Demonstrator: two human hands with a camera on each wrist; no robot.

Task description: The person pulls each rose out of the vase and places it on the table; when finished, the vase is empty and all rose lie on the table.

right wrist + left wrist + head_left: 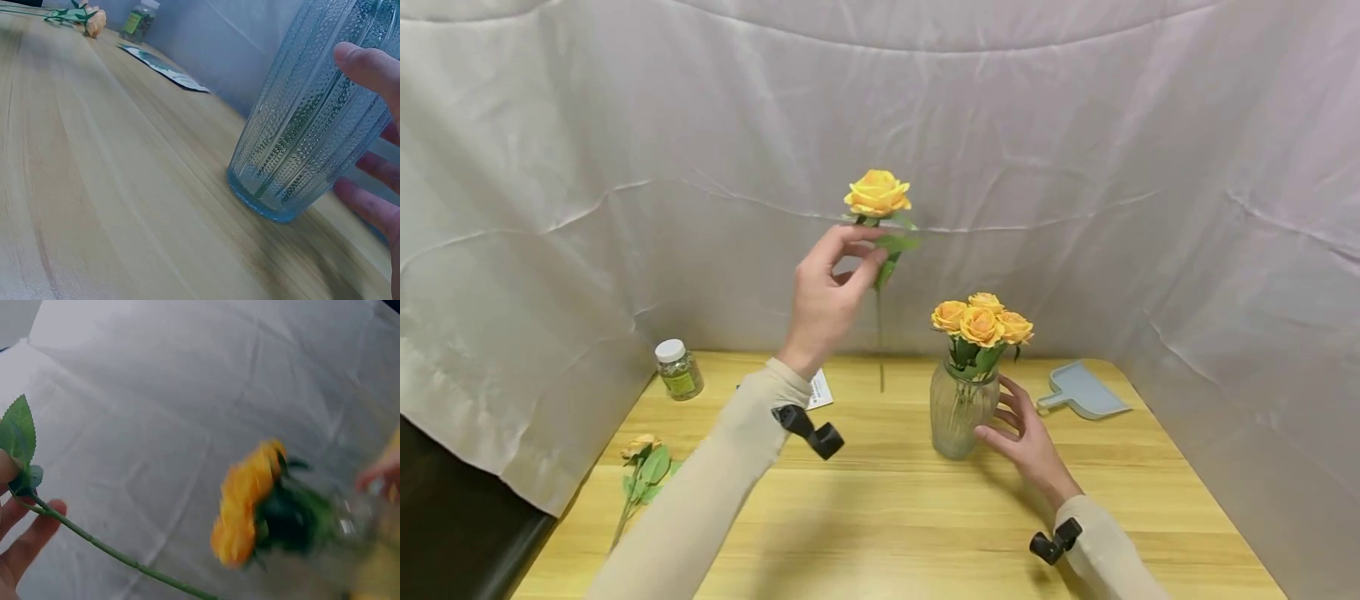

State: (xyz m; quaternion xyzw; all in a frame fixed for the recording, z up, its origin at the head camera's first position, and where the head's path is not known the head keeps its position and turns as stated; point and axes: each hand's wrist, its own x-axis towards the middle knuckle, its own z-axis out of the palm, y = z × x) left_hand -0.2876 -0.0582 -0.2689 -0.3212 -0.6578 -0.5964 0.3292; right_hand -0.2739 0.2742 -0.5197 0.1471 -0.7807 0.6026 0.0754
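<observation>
My left hand point(829, 292) pinches a single yellow rose point(877, 194) just below its bloom, among the green leaves. Its long bare stem point(119, 553) hangs straight down over the back of the table in the head view. To the right, a ribbed glass vase point(953, 417) stands on the table with several yellow roses point(982, 325) in it. Curved round the vase's right side is my right hand point(1022, 433), thumb in front and fingers behind. In the right wrist view, the thumb point(369, 65) lies on the textured glass, and stems show through the wall.
Another rose point(643, 467) lies at the table's left. Behind it stands a white-capped jar point(679, 371). A flat printed card point(820, 389) lies partly hidden behind my left wrist. Right of the vase is a grey-blue dustpan point(1086, 392). Grey cloth point(1037, 150) hangs round the table.
</observation>
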